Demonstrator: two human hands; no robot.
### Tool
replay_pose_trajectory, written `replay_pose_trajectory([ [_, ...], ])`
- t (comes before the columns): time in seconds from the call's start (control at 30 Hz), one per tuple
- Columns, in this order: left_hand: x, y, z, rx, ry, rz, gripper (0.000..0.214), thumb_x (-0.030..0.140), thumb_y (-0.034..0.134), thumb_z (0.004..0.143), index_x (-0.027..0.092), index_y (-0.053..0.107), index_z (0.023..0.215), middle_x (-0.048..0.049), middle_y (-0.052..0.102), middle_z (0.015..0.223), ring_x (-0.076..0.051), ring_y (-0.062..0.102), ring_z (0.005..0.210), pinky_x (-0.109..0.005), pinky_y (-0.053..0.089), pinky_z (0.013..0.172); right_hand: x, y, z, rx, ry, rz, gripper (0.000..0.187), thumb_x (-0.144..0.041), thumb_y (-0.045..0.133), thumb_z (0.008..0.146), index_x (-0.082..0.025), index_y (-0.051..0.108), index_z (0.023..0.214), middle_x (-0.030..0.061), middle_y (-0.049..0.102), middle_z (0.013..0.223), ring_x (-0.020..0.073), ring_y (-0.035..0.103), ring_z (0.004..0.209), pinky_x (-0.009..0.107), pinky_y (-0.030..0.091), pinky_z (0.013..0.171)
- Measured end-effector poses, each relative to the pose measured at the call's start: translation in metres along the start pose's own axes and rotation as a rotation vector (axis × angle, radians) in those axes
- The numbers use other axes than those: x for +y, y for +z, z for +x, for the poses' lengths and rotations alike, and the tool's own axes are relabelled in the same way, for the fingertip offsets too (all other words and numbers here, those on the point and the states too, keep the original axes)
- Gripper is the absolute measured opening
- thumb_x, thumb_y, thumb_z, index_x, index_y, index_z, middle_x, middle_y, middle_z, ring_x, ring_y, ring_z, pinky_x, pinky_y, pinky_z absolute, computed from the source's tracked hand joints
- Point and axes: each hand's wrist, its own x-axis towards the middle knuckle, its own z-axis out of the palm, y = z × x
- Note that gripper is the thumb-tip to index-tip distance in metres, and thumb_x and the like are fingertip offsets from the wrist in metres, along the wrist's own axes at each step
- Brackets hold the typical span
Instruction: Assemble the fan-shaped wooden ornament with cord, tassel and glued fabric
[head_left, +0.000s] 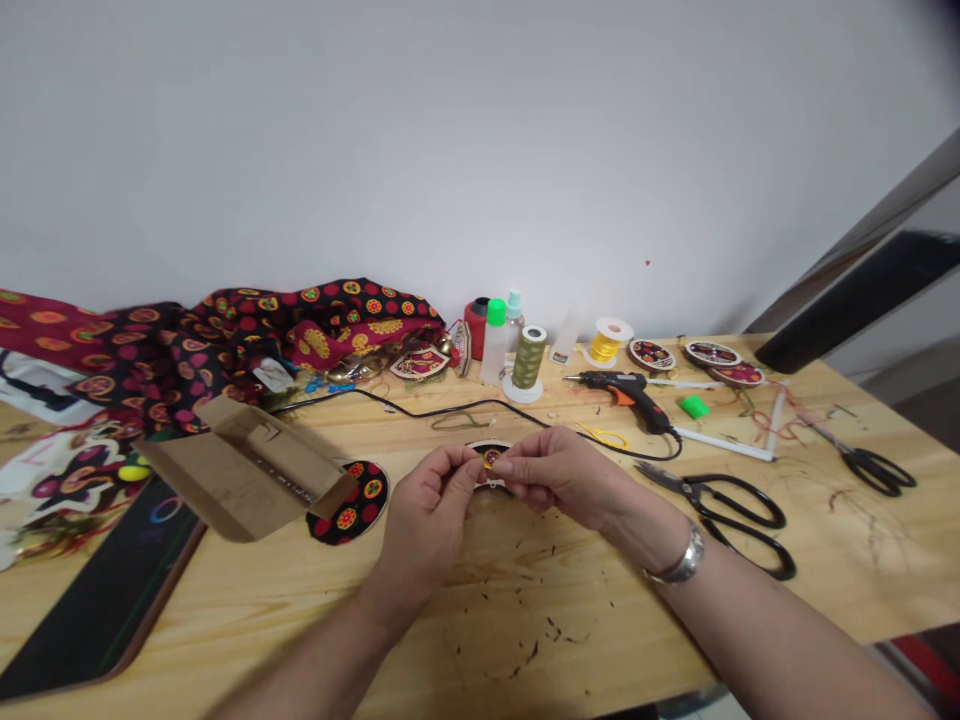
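Note:
My left hand (429,505) and my right hand (555,475) meet over the middle of the wooden table (525,610). Both pinch a small round fabric-covered ornament (490,460) with a yellow bit at its centre. The fingers hide most of the ornament. A silver bracelet (679,560) sits on my right wrist. A round patterned fabric disc (352,500) lies just left of my left hand.
An open cardboard box (240,470), patterned cloth (225,340), thread spools (529,360), a white bottle (493,345), a yellow ribbon reel (606,345), a glue gun (630,395) with its cable, big black scissors (735,510), smaller scissors (870,465), more discs (712,355), and a dark tray (112,590) at left.

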Motion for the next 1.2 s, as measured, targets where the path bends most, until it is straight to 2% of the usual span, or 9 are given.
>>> replay_pose_trajectory([
  [0.17, -0.0012, 0.0006, 0.0017, -0.018, -0.042, -0.062, 0.019, 0.035, 0.062, 0.076, 0.015, 0.06, 0.074, 0.0064, 0.046, 0.051, -0.006, 0.035, 0.044, -0.017, 0.028, 0.043, 0.0012, 0.0006, 0.0002, 0.043, -0.041, 0.012, 0.024, -0.03, 0.075, 0.059, -0.011, 0.06, 0.059, -0.005, 0.05, 0.045, 0.0028, 0.035, 0.039, 0.019, 0.021, 0.04],
  [0.37, 0.0003, 0.0037, 0.0065, -0.076, -0.19, -0.446, 0.024, 0.032, 0.069, 0.07, 0.013, 0.057, 0.064, 0.0062, 0.045, 0.05, -0.002, 0.029, 0.039, -0.015, 0.024, 0.039, 0.0035, -0.0015, 0.001, 0.084, -0.134, -0.046, 0.023, -0.031, 0.074, 0.062, -0.012, 0.06, 0.061, -0.0042, 0.052, 0.047, 0.0038, 0.039, 0.042, 0.019, 0.024, 0.042],
  [0.5, 0.003, 0.004, 0.0088, -0.112, -0.233, -0.535, 0.025, 0.031, 0.071, 0.068, 0.011, 0.057, 0.062, 0.0051, 0.045, 0.053, -0.001, 0.025, 0.04, -0.014, 0.021, 0.038, 0.0061, -0.002, 0.0028, 0.095, -0.15, -0.095, 0.022, -0.032, 0.072, 0.064, -0.012, 0.061, 0.062, -0.0045, 0.051, 0.046, 0.0035, 0.037, 0.04, 0.02, 0.023, 0.042],
  [0.83, 0.0, 0.0044, 0.0084, -0.116, -0.186, -0.518, 0.02, 0.028, 0.067, 0.074, 0.011, 0.057, 0.069, 0.0055, 0.046, 0.054, 0.0, 0.027, 0.039, -0.014, 0.022, 0.038, 0.0037, 0.0052, 0.001, 0.142, -0.112, -0.149, 0.021, -0.031, 0.069, 0.063, -0.014, 0.057, 0.058, -0.0053, 0.05, 0.044, 0.0035, 0.034, 0.039, 0.02, 0.021, 0.041],
  [1.2, -0.0007, 0.003, 0.0055, -0.134, -0.098, -0.325, 0.016, 0.031, 0.06, 0.08, 0.015, 0.056, 0.081, 0.0053, 0.054, 0.06, -0.002, 0.037, 0.042, -0.015, 0.031, 0.041, 0.0034, 0.0056, 0.0007, 0.144, -0.113, -0.163, 0.018, -0.029, 0.067, 0.064, -0.014, 0.059, 0.057, -0.0058, 0.048, 0.043, 0.0038, 0.034, 0.039, 0.02, 0.022, 0.041],
])
